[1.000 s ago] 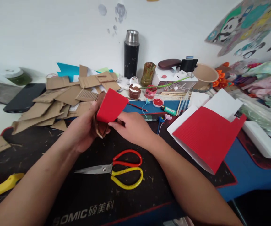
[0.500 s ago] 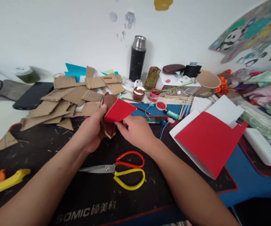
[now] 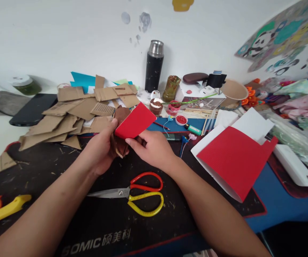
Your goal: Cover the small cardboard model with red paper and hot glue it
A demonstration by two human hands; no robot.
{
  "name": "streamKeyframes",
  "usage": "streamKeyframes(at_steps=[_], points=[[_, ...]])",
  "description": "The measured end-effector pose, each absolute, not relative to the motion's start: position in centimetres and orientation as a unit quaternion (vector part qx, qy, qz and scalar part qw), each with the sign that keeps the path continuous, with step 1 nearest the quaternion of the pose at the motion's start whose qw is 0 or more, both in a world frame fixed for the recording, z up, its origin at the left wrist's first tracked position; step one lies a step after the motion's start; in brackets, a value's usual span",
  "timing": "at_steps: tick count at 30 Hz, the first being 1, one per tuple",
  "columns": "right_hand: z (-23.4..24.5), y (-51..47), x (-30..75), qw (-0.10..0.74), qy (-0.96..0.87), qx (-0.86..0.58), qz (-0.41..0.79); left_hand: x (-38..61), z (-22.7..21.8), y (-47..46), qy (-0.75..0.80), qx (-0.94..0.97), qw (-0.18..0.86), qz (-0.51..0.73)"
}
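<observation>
My left hand is closed around a brown-painted cardboard piece, whose full shape is hidden by my fingers and by red card. Pinched in my right hand is a small red card piece, held against the front of the brown one. The two hands are close together above the dark mat. Below them lie scissors with one red and one yellow handle, blades pointing left. To the right rests a larger red corrugated sheet on white paper.
A heap of cardboard scraps is at the back left. Behind my hands stand a black thermos, a brown paint jar and a red paint lid. A yellow-handled tool lies at lower left, a white power strip at right.
The red card piece has tilted up slightly and shifted a little left over the brown piece, with my right hand following. The whole view has shifted slightly.
</observation>
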State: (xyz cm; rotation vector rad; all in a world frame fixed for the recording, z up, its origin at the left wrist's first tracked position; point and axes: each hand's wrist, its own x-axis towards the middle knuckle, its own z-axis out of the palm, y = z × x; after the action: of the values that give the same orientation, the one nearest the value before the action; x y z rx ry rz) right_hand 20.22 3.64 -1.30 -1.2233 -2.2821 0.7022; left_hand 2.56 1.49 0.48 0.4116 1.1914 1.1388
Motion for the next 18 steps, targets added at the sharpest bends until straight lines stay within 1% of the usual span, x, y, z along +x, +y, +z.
streamKeyframes(at_steps=[10,12,18], points=[[-1.69,3.76,20.34,0.291,-0.796,-0.452,0.277,1.72,-0.29,1.56,0.528,0.179,0.675,0.484],[-1.51,3.76,20.36,0.283,-0.800,-0.453,0.272,1.76,-0.15,1.59,0.530,0.171,0.676,0.483],[-0.92,3.65,20.38,0.221,-0.833,-0.457,0.221,1.99,0.39,1.50,0.531,0.160,0.686,0.471]])
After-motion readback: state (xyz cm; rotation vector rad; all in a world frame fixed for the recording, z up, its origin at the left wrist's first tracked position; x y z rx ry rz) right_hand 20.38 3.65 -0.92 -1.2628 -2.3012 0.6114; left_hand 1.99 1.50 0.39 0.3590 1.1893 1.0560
